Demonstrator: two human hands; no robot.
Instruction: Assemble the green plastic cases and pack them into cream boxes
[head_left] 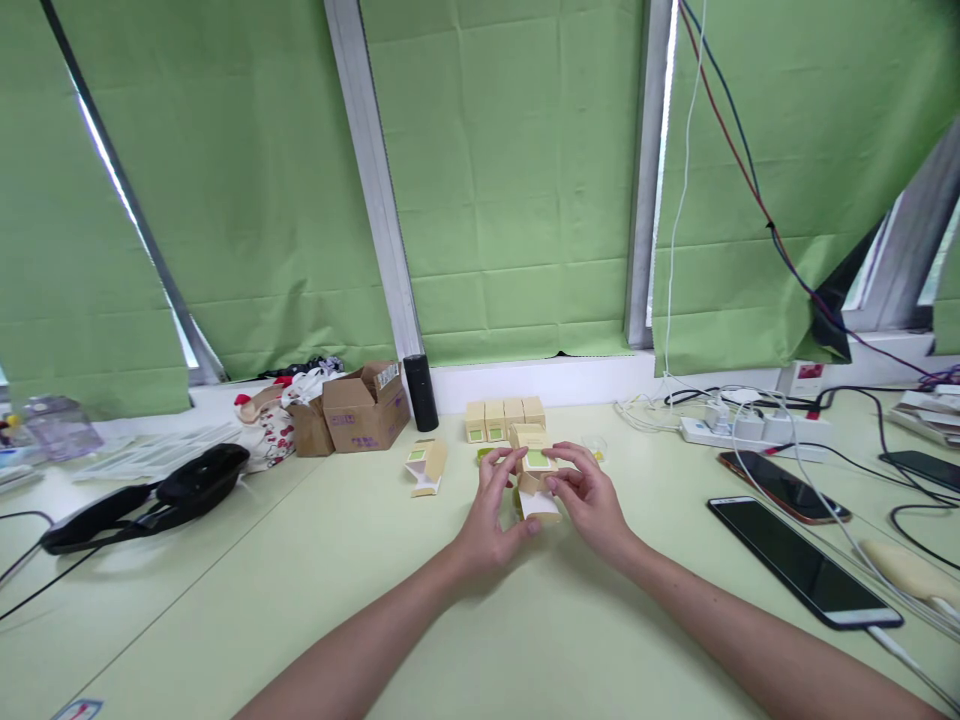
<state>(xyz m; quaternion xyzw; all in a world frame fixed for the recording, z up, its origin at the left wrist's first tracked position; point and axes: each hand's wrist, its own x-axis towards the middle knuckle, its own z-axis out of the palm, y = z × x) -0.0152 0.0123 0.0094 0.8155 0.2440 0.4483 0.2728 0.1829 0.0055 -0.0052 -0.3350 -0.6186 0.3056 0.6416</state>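
My left hand (491, 515) and my right hand (589, 495) grip a small beige cardboard box (537, 462) from either side, above the table. A green square marks the box, and its end flap stands open toward me, showing the white inside. My left thumb lies by the lower edge of the flap, while my right fingers press the box's right side. Just behind are several similar boxes (504, 418) in a row. To the left lies an unfolded box (426, 467) with a green square. Something green beneath my hands is mostly hidden.
A brown carton (367, 408) and a black cylinder (421, 393) stand at the back left. Nearer on the left lies a black strapped device (150, 500). On the right are a power strip (750, 432), cables, and phones, including a large one (802, 560).
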